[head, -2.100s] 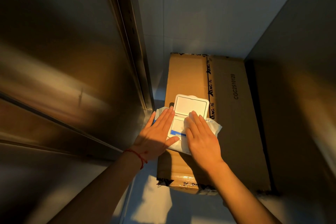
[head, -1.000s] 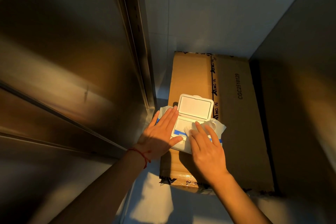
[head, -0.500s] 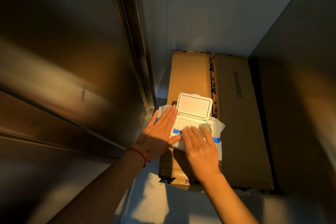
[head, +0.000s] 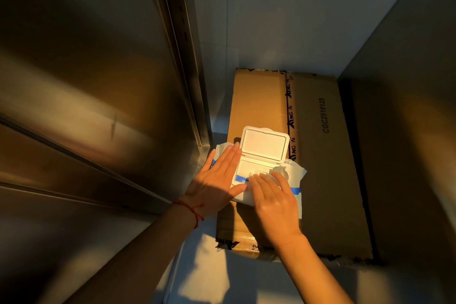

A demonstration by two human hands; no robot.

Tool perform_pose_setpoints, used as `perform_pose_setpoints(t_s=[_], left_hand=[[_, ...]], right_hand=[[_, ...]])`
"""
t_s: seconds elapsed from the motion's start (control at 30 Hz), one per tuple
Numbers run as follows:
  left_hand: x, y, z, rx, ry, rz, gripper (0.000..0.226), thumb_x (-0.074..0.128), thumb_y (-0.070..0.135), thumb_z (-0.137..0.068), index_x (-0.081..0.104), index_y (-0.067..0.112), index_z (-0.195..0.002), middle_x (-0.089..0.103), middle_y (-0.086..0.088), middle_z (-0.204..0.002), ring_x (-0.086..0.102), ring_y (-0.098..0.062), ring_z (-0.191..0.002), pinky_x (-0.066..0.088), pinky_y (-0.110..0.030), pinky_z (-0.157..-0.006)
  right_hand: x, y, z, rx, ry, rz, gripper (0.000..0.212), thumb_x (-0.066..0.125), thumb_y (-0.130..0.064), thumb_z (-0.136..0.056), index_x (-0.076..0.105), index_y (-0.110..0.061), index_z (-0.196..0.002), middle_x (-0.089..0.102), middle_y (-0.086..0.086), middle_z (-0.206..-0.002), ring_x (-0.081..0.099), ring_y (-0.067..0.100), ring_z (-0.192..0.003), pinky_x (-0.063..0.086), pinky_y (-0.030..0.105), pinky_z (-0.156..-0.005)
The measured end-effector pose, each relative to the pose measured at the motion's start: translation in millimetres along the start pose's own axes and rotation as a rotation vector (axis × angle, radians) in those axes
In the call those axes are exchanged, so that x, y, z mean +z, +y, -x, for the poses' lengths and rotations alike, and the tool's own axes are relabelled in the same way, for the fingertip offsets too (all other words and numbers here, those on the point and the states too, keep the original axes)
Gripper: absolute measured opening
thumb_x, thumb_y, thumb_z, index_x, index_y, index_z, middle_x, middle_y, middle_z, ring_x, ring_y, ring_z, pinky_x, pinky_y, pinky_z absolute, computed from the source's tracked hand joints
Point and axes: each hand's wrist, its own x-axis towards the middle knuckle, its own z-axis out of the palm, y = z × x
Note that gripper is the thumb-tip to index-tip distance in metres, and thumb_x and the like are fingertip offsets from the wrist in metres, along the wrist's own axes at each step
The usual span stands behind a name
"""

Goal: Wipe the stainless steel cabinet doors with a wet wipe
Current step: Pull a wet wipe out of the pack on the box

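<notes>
Two hands are working on a pack of wet wipes (head: 294, 181) that is lying on a cardboard box (head: 318, 155) on the floor. The pack's white flip lid (head: 264, 144) is standing open, tilted back away from the person. The left hand (head: 217, 180), with a red string (head: 192, 210) around its wrist, is lying flat with straight fingers on the pack's left side, pressing it down, the thumb reaching along the near edge of the opening. The right hand (head: 274, 195) is resting on the pack's near right part, its fingertips (head: 256, 176) touching a crumpled bit of white wet wipe (head: 278, 170) that is sticking up at the opening; whether the fingers are pinching it or only touching it cannot be told. The stainless steel cabinet doors (head: 81, 86) are filling the left of the view, just beside the box, catching warm orange light. A grey wall (head: 296, 20) is rising behind the box.
</notes>
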Motion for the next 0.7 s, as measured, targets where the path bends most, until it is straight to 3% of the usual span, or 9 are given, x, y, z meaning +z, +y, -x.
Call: perform_pose_setpoints(t_s=[0.33, 0.7], left_hand=[[0.6, 2.3, -0.4, -0.031, -0.005, 0.045, 0.068, 0.029, 0.054, -0.097, 0.035, -0.003, -0.133, 0.052, -0.021, -0.133, 0.051, -0.032, -0.122, 0.037, -0.052, -0.100], [-0.6, 3.6, -0.9, -0.036, -0.024, 0.029, 0.068, 0.027, 0.055, -0.098, 0.034, -0.002, -0.134, 0.051, -0.021, -0.134, 0.051, -0.032, -0.123, 0.038, -0.051, -0.100]], right_hand=[[-2.8, -1.4, 1.5, 0.059, -0.066, 0.042, 0.059, 0.096, -0.020, -0.040, 0.074, -0.001, -0.091, 0.072, 0.016, -0.090, 0.071, 0.028, -0.085, 0.055, 0.043, -0.079], [0.9, 1.8, 3.8, 0.067, -0.065, 0.027, 0.059, 0.097, -0.019, -0.036, 0.073, 0.001, -0.087, 0.072, 0.018, -0.090, 0.071, 0.031, -0.084, 0.056, 0.046, -0.075]])
